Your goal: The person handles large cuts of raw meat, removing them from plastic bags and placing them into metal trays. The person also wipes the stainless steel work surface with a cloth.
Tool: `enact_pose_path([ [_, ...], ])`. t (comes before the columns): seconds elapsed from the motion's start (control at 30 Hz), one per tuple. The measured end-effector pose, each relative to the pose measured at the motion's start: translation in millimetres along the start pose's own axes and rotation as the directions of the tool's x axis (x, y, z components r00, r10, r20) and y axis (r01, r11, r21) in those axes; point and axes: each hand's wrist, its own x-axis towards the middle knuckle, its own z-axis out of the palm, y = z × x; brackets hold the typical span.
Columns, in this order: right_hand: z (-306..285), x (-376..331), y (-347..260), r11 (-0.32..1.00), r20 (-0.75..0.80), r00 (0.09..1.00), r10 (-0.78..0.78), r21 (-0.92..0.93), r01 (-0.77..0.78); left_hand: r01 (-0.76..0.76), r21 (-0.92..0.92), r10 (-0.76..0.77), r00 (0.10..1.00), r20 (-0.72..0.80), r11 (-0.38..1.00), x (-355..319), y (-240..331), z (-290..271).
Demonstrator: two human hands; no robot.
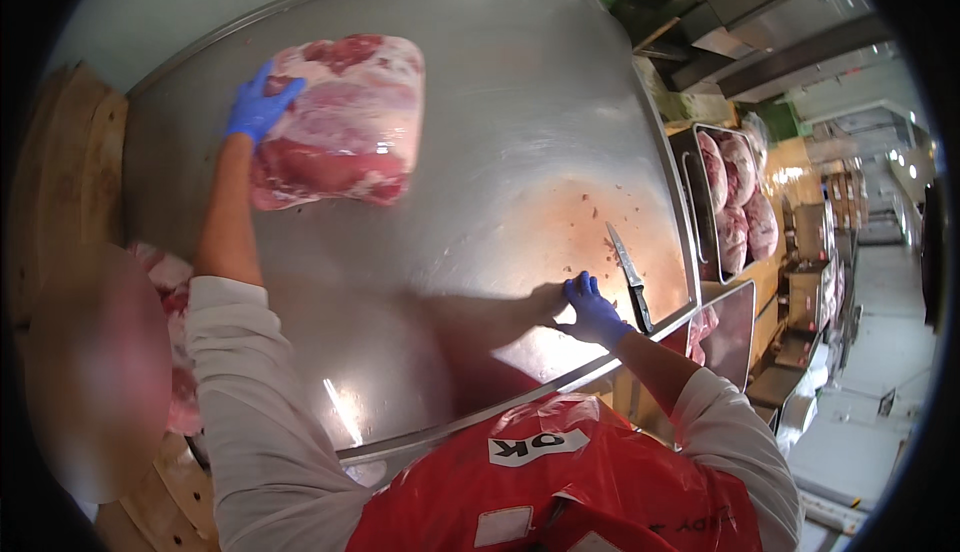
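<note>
A large slab of raw meat (pixel 350 117), pink and red with pale fat, lies at the far left of the steel table (pixel 480 152). My left hand (pixel 262 110), in a blue glove, rests against the slab's left edge with its fingers spread. Close to the table's near right corner is my right hand (pixel 597 316), also blue-gloved. Its fingers are apart, low over the steel, and nothing shows in them. Just right of it lies a knife (pixel 628 277) with a dark handle, its blade pointing away from me. Small meat scraps are scattered around the blade.
Right of the table stands a metal bin (pixel 707 237) holding several meat pieces (pixel 735 177). Nearer me is another container (pixel 735 322) with meat. More meat (pixel 180 352) lies at the lower left, partly behind a blurred pale shape (pixel 100 382). A raised rim borders the table.
</note>
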Motion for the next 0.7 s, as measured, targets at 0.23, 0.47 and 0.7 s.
enact_pose_path([
  [0.23, -91, 87, -41, 0.106, -0.012, 0.998, 0.065, 0.994, 0.005, 0.074, 0.047, -0.074, 0.997, 0.010, 0.996, -177, 120, 34],
  [0.47, -125, 77, -53, 0.044, -0.109, 0.988, 0.106, 0.994, 0.105, 0.212, -0.640, -0.238, 0.970, 0.047, 0.739, -327, 110, 85],
  [0.7, -43, 16, 1, -0.014, 0.072, 0.962, 0.263, 0.997, -0.071, 0.595, -0.769, -0.008, 0.790, 0.613, -0.235, -389, 124, 133],
])
